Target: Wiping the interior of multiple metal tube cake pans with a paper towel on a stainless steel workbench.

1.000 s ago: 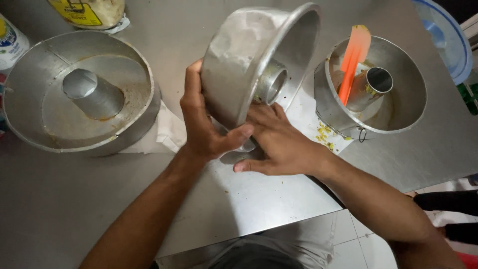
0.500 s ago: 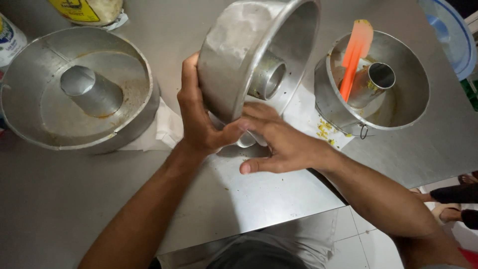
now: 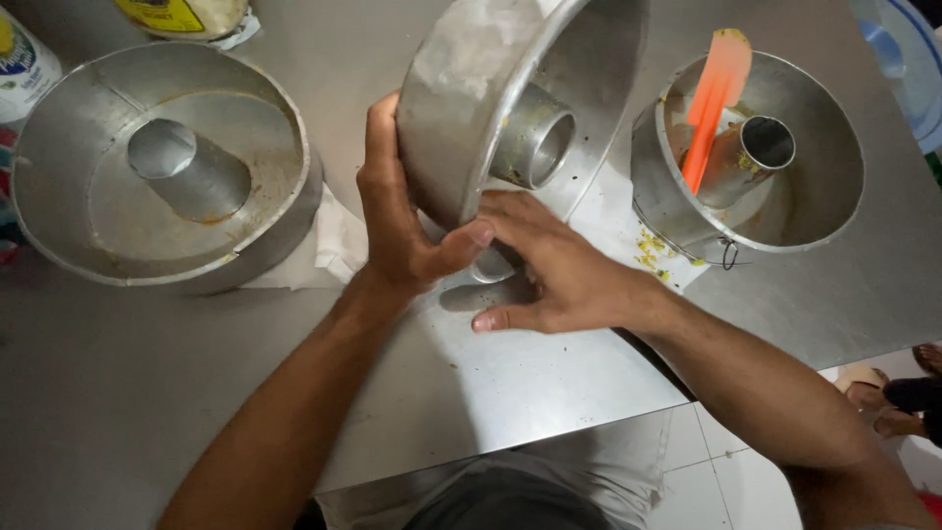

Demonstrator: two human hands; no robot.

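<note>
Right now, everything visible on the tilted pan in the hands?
The tube pan is dull grey metal, round, with a hollow centre tube and yellowish specks inside. It is tipped on its edge, mouth facing right, above the steel table. The left hand grips its outer wall; the right hand touches its lower rim.

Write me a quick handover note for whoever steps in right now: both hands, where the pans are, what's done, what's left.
Left hand: grips the outer wall of the tilted tube pan, thumb at its lower rim.
Right hand: flat on the steel table, fingers at the pan's lower edge.
Tilted pan: held on edge over white paper, opening facing right, looks empty.
Left tube pan: flat on the table, thin residue inside.
Right tube pan: flat, orange spatula leaning inside, yellow bits beside it.
Done: tilted pan appears emptied.
Left: it is not yet set down.
</note>
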